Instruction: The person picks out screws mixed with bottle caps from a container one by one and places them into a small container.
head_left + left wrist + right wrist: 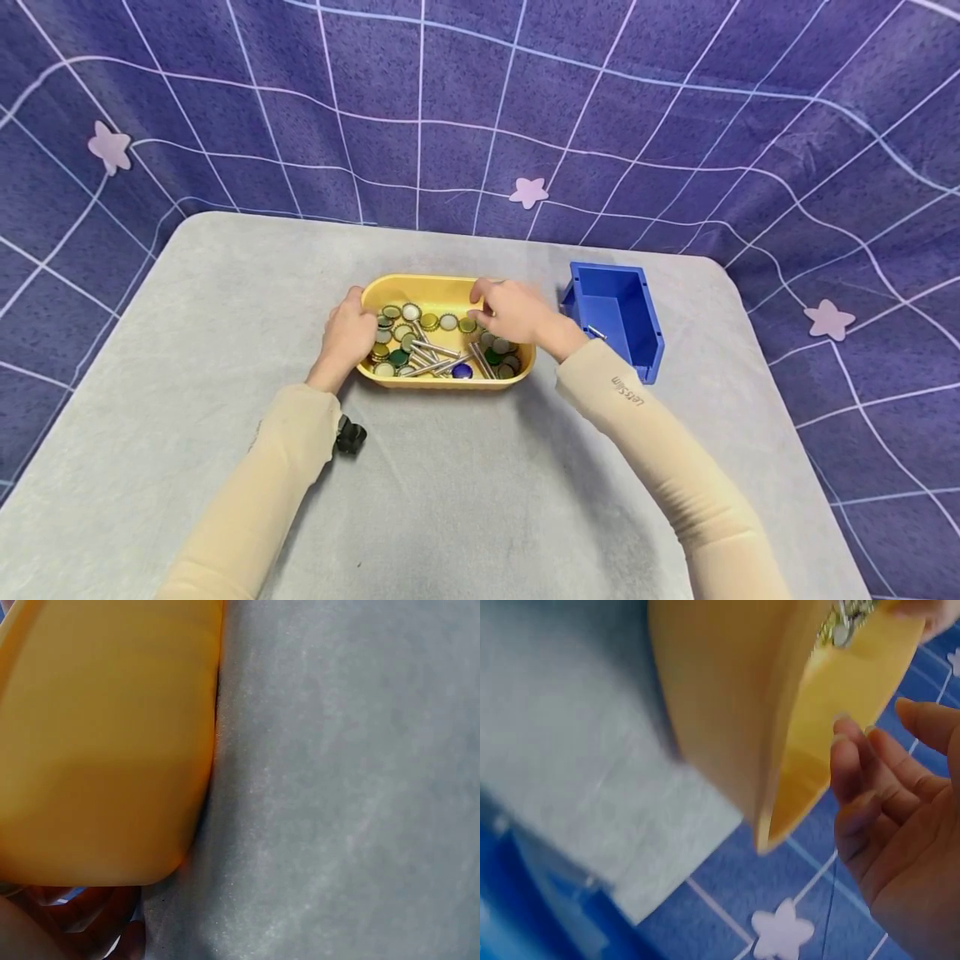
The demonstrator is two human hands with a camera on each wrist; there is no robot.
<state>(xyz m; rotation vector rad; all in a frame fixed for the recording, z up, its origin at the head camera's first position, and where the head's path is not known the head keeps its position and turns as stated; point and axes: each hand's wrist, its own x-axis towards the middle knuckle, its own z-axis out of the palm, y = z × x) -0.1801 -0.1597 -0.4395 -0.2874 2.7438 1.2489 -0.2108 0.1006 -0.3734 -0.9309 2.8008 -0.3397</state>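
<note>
A yellow tub [442,384] holds bottle caps [428,322], several silver metal pins [437,348] and a blue cap [462,372]. My left hand [349,335] grips the tub's left end, thumb over the rim; in the left wrist view its fingers [97,919] lie against the end of the tub [105,750]. Over the tub's right part is my right hand [516,313], its fingers bent loosely and apart. The right wrist view shows that hand [907,802] at the opening of the tub [727,697], with nothing between thumb and fingers.
Right of the tub stands a blue bin [611,321] with a metal pin [597,332] in it; my right forearm passes close to its near left corner. A grey cloth [450,500] covers the table, and a purple curtain [450,100] with pale stars hangs behind.
</note>
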